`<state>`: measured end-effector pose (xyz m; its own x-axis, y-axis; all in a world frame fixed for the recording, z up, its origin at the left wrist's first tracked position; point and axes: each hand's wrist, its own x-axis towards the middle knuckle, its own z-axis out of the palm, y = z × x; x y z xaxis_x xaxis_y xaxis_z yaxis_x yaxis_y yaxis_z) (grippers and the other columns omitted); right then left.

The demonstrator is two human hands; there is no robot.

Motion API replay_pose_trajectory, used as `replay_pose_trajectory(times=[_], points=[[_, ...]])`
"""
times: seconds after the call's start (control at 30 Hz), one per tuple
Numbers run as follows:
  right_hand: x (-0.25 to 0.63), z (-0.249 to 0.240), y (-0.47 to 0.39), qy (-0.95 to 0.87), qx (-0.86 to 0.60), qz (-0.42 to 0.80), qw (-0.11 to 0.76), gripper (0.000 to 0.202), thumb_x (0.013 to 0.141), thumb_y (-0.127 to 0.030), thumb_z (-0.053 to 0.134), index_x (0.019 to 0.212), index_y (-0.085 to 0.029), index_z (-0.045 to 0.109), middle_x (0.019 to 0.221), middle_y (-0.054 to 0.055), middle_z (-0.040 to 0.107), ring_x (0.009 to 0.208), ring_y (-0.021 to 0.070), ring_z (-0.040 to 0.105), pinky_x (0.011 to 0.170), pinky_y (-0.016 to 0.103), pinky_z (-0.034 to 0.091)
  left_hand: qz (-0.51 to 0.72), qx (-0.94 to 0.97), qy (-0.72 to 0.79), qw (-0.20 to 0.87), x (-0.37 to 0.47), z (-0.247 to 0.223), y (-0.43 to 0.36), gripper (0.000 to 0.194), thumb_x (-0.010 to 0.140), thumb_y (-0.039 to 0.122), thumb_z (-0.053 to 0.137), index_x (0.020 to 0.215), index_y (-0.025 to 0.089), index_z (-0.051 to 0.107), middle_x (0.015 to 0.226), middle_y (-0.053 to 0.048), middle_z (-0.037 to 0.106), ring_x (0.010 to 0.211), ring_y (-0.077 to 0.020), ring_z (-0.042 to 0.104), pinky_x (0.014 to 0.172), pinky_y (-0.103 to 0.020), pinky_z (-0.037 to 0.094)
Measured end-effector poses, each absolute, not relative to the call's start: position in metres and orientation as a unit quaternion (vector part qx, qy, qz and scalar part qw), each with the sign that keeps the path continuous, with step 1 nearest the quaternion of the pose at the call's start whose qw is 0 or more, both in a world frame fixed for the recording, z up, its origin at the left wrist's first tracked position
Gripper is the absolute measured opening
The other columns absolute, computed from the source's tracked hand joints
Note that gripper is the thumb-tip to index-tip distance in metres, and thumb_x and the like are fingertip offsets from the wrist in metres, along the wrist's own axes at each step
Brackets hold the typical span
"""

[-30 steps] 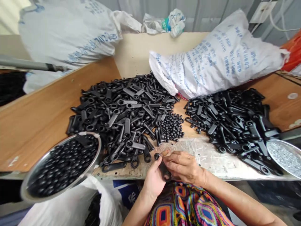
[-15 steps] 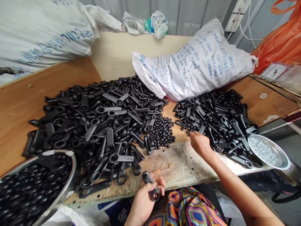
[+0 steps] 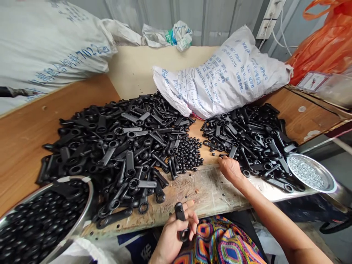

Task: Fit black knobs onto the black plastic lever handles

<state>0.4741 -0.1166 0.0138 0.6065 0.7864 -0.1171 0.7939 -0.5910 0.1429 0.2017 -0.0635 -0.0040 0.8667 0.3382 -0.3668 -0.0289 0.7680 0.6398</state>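
In my left hand (image 3: 176,233), low at the centre over the front edge of the table, is a black lever (image 3: 180,216), its ringed end pointing down. My right hand (image 3: 230,169) rests on the table at the near left edge of the right pile of black levers (image 3: 247,139). Its fingers are pinched together around a dark part too hidden to make out. One loose black ball (image 3: 213,154) lies just beyond its fingertips. Left of it is a cluster of small black balls (image 3: 189,154), beside the large left pile of levers (image 3: 132,146).
A metal bowl (image 3: 89,198) of black knobs stands at the lower left. Small silver pins fill a round dish (image 3: 331,187) at the right. A printed white sack (image 3: 220,80) leans behind the piles. Wooden boards (image 3: 93,88) wall the sides.
The lever in my left hand has turned more upright. My right hand has shifted slightly at the pile's edge, and a loose ball now shows beside it. The view has moved a little.
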Motion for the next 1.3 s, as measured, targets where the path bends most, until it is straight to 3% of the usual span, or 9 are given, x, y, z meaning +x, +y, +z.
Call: replay_pose_trajectory(times=[0.1,0.23,0.47,0.7,0.77,0.83,0.97,1.13,1.3], points=[[0.48,0.013,-0.113,0.436,0.897,-0.003,0.079,0.028,0.087,-0.008,0.034,0.103,-0.012,0.056,0.091,0.014,0.063,0.083,0.022,0.063,0.064,0.028,0.047,0.094,0.335,0.235,0.908,0.202,-0.005,-0.068,0.03,0.068,0.025,0.057,0.093,0.011,0.063,0.072,-0.008,0.06,0.054,-0.0141,0.052,0.045,-0.023,0.032],[0.484,0.017,-0.107,0.44,0.896,0.015,0.054,0.026,0.087,-0.009,0.035,0.102,-0.012,0.056,0.09,0.014,0.063,0.083,0.0237,0.063,0.065,0.031,0.048,0.102,0.348,0.254,0.897,0.199,-0.008,-0.071,0.036,0.071,0.028,0.054,0.103,0.011,0.059,0.068,-0.006,0.058,0.049,-0.0134,0.05,0.042,-0.023,0.03],[0.471,0.025,-0.089,0.481,0.877,-0.004,0.006,0.028,0.088,-0.011,0.034,0.102,-0.014,0.059,0.095,0.014,0.063,0.088,0.0227,0.062,0.07,0.03,0.047,0.121,0.371,0.277,0.878,0.198,-0.004,-0.07,0.038,0.063,0.012,0.055,0.101,0.012,0.059,0.082,-0.008,0.061,0.069,-0.0149,0.054,0.057,-0.025,0.04],[0.464,0.027,-0.088,0.507,0.858,-0.068,-0.056,0.023,0.083,-0.008,0.044,0.091,-0.009,0.066,0.089,0.015,0.067,0.084,0.0207,0.063,0.072,0.027,0.046,0.058,0.399,0.255,0.879,0.213,0.002,-0.07,0.03,0.07,0.022,0.057,0.098,0.011,0.057,0.054,0.0,0.055,0.038,-0.0106,0.047,0.037,-0.02,0.029],[0.453,0.033,-0.103,0.534,0.832,-0.094,-0.117,0.022,0.085,-0.015,0.048,0.101,-0.014,0.063,0.09,0.008,0.068,0.08,0.0154,0.063,0.07,0.022,0.047,0.093,0.407,0.266,0.869,0.225,0.011,-0.066,0.029,0.071,0.023,0.06,0.097,0.011,0.056,0.054,0.0,0.056,0.037,-0.0087,0.046,0.036,-0.019,0.028],[0.437,0.04,-0.121,0.562,0.779,-0.107,-0.255,0.024,0.085,-0.022,0.053,0.108,-0.016,0.059,0.089,0.003,0.068,0.077,0.0124,0.062,0.068,0.02,0.048,0.141,0.405,0.276,0.86,0.241,0.023,-0.062,0.03,0.072,0.027,0.062,0.097,0.011,0.056,0.06,-0.001,0.059,0.038,-0.0082,0.046,0.036,-0.019,0.029],[0.404,0.05,-0.148,0.592,0.634,0.01,-0.498,0.024,0.083,-0.022,0.058,0.106,-0.017,0.059,0.082,0.004,0.068,0.071,0.0135,0.061,0.065,0.025,0.049,0.204,0.387,0.253,0.863,0.27,0.041,-0.061,0.033,0.073,0.03,0.063,0.099,0.013,0.056,0.066,-0.001,0.062,0.04,-0.0078,0.047,0.037,-0.02,0.033],[0.385,0.045,-0.155,0.629,0.556,0.138,-0.525,0.046,0.083,-0.009,0.051,0.127,-0.021,0.045,0.09,0.005,0.067,0.083,0.0153,0.062,0.07,0.028,0.05,0.201,0.385,0.235,0.87,0.283,0.046,-0.072,0.042,0.069,0.025,0.068,0.107,0.013,0.057,0.051,0.005,0.053,0.038,-0.0079,0.046,0.039,-0.019,0.033],[0.391,0.046,-0.161,0.628,0.571,0.091,-0.52,0.041,0.086,-0.015,0.049,0.126,-0.019,0.043,0.096,0.008,0.064,0.085,0.0157,0.061,0.073,0.03,0.051,0.199,0.417,0.227,0.857,0.277,0.046,-0.071,0.058,0.067,0.022,0.069,0.122,0.017,0.05,0.07,-0.001,0.065,0.041,-0.0071,0.048,0.043,-0.021,0.035]])
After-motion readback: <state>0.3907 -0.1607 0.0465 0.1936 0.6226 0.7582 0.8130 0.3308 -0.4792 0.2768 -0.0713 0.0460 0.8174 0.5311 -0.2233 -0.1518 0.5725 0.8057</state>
